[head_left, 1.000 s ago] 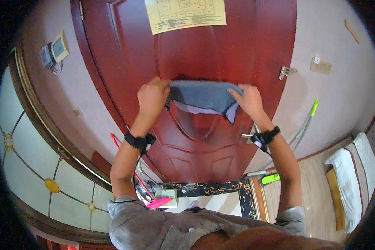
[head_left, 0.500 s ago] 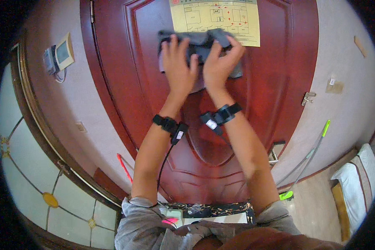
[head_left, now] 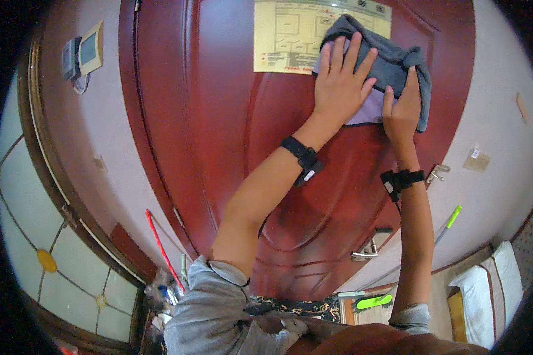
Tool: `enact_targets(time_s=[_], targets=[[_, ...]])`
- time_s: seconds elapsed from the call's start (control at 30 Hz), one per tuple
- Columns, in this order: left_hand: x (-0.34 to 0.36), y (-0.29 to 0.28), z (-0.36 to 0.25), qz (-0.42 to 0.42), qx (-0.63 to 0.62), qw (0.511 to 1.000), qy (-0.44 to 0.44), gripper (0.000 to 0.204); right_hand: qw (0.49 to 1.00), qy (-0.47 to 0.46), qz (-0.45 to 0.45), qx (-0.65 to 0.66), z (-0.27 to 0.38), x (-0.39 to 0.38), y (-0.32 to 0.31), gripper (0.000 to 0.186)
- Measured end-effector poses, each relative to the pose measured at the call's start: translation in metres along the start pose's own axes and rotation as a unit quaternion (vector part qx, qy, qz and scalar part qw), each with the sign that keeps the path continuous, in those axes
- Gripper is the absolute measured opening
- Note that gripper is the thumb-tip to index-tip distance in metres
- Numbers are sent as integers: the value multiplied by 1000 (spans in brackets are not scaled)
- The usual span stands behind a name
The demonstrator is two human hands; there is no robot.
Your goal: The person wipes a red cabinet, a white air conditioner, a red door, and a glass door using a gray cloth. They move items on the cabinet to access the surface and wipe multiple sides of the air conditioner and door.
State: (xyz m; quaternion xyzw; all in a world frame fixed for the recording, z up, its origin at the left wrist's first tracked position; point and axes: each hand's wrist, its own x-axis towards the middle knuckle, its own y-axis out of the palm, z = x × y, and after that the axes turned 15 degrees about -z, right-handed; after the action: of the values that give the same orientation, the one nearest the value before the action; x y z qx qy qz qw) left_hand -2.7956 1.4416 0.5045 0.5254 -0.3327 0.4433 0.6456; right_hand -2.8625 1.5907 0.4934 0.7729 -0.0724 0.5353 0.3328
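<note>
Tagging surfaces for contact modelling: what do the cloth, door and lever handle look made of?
Cloth: soft textile, matte, perhaps microfibre; it folds and bunches.
Door: wood or wood-look panel, glossy dark red; moulded relief and soft reflections show, core can't be told.
Lever handle: likely metal, silvery, with bright highlights.

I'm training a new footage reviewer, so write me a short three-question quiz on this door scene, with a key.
1. Which hand is nearer the yellow sheet on the door?
2. True or false: in this view, the cloth hides part of the yellow sheet.
3. Which two colours make up most of the cloth?
a) red and white
b) gray and purple
c) green and orange

Key:
1. The left hand.
2. True.
3. b.
</note>
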Motion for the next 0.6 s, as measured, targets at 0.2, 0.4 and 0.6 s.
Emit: enact_targets(time_s=[0.2, 0.4, 0.6], targets=[[-38, -69, 88, 26, 189, 981, -39, 55, 991, -6, 90, 95, 99, -20, 28, 46], [-80, -182, 257, 57, 498, 865, -5, 50, 930, 14, 227, 290, 261, -36, 88, 42], [-92, -221, 258, 38, 363, 923, -122, 39, 961, 41, 128, 241, 342, -77, 108, 43]])
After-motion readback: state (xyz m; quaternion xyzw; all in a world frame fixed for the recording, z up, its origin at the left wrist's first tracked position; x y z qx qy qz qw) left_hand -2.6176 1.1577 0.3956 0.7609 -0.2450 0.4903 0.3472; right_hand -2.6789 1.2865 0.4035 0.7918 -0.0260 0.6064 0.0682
